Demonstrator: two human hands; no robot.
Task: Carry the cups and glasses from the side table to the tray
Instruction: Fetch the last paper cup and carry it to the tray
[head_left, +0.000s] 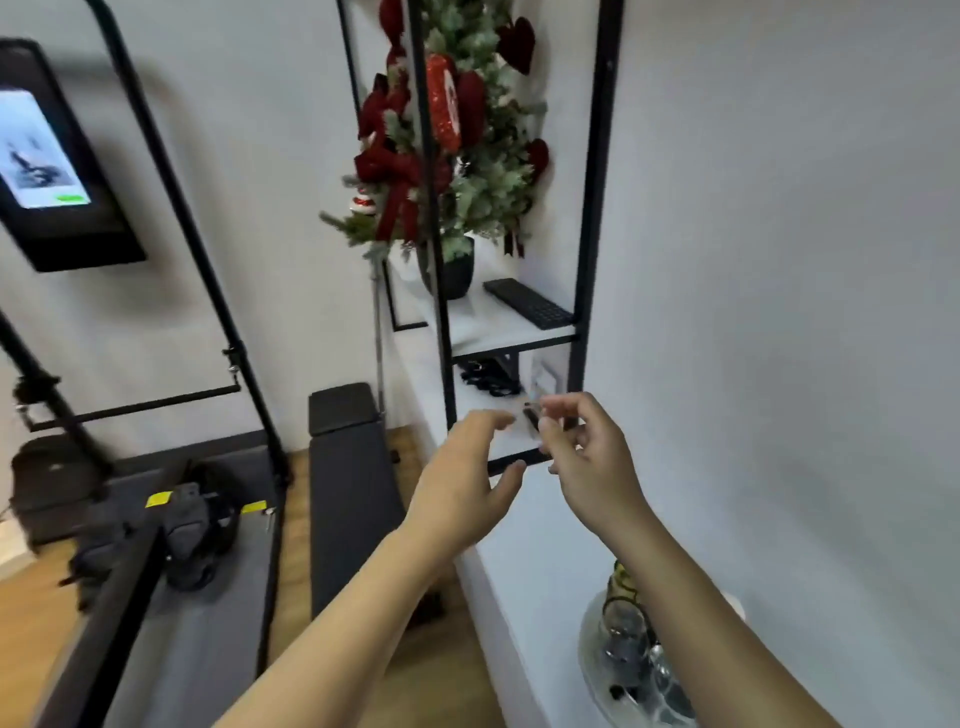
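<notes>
A small clear glass (525, 422), blurred and with a dark patch on it, sits between my two hands just above the lowest white shelf (511, 449). My right hand (589, 452) pinches it with curled fingers and thumb. To the glass's left, my left hand (462, 478) has its fingers spread and relaxed and holds nothing. At the bottom right a round silvery tray (589, 670) rests on a white ledge. It holds several clear glasses (623, 631), partly hidden behind my right forearm.
A black-framed shelf unit (441, 312) against the wall carries a potted Christmas tree (452, 156), a black keyboard (530, 304) and dark items (488, 376) lower down. A black padded bench (348, 493), an exercise machine (182, 545) and a wall screen (47, 156) stand to the left.
</notes>
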